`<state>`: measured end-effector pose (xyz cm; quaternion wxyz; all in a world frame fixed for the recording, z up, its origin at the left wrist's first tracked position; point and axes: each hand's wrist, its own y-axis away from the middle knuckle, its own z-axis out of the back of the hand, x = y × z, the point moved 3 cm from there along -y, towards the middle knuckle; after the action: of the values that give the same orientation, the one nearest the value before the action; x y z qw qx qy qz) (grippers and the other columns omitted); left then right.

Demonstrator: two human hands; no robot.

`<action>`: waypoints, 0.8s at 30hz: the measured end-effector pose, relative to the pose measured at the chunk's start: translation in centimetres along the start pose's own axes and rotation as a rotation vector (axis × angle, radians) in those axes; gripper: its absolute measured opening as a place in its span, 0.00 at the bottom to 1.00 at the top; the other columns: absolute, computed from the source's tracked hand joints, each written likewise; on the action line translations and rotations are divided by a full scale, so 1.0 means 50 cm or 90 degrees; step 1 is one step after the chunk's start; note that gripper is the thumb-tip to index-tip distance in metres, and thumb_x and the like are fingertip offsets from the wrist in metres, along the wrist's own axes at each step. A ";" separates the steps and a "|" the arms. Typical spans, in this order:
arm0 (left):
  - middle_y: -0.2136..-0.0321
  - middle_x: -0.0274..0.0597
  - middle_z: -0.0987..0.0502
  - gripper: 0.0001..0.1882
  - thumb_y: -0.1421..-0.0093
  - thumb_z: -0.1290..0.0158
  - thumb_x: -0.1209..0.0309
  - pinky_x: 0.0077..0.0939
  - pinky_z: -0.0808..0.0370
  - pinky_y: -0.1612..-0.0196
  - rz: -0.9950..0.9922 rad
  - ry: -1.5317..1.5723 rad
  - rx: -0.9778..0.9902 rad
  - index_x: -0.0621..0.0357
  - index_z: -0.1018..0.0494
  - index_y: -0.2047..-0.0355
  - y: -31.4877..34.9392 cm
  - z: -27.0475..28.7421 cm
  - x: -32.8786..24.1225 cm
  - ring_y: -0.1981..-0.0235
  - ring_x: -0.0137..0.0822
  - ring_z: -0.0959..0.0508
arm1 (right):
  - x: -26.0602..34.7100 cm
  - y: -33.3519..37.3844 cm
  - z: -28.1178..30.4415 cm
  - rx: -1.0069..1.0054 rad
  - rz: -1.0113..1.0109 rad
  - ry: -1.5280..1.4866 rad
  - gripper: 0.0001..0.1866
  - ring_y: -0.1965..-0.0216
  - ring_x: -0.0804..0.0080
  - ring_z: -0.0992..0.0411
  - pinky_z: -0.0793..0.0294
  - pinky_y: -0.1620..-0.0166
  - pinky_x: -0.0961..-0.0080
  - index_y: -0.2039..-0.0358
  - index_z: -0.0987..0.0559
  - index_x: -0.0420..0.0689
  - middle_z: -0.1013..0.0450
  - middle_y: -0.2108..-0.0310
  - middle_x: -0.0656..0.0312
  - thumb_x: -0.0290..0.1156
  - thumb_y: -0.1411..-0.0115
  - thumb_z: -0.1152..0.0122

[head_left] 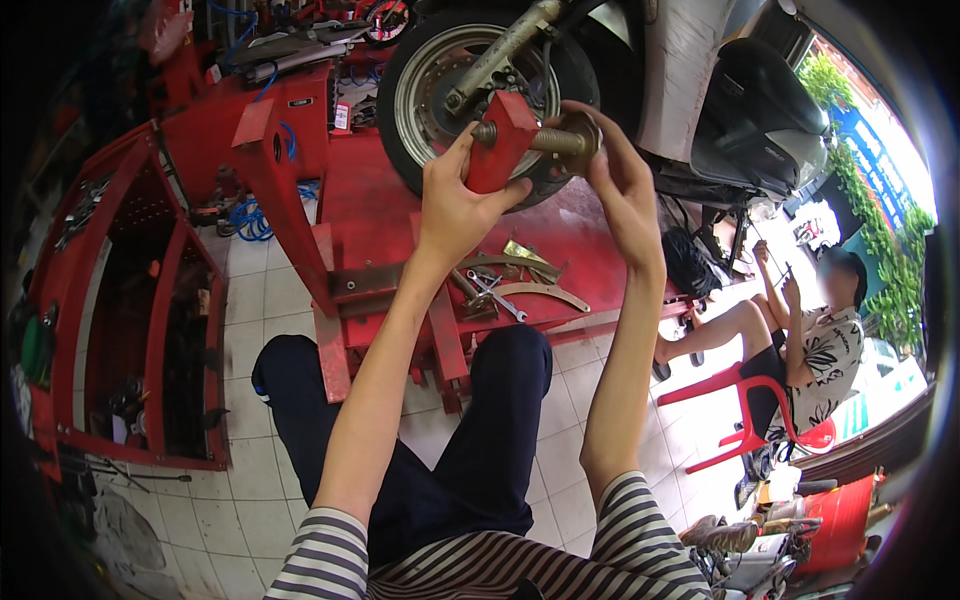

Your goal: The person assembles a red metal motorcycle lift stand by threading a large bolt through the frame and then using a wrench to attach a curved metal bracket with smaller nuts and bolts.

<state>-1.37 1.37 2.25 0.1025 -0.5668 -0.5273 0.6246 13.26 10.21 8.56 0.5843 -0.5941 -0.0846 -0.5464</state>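
Observation:
My left hand (455, 208) grips a red metal post (505, 145), its thumb stretched across below. A thick threaded bolt (546, 139) passes through the post. Its left end sticks out beside my left fingertips. On the bolt's right part is a round, brass-coloured disc (580, 146), with the fingers and thumb of my right hand (630, 205) closed around its edge. Just behind both hands stands a motorcycle's front wheel (400, 105). Below them, a wrench (505, 298) and curved metal pieces (550, 293) lie on the red platform (365, 190).
Another red upright (275, 160) rises left of my arms. A red open cabinet (150, 290) stands at far left, near a blue coiled hose (255, 218). On the right, a person (825, 350) sits on a red chair (745, 410). A red bin (845, 520) stands lower right.

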 end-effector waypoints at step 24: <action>0.65 0.43 0.18 0.27 0.54 0.34 0.76 0.23 0.25 0.58 0.023 0.001 0.001 0.67 0.27 0.52 0.005 0.000 0.003 0.64 0.26 0.21 | 0.005 0.007 -0.013 -0.045 0.139 0.046 0.28 0.43 0.68 0.30 0.30 0.44 0.71 0.39 0.34 0.38 0.31 0.43 0.56 0.32 0.38 0.37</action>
<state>-1.30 1.35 1.95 0.0922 -0.5765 -0.5167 0.6262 13.25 9.48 8.35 0.6216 -0.6001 0.0209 -0.5030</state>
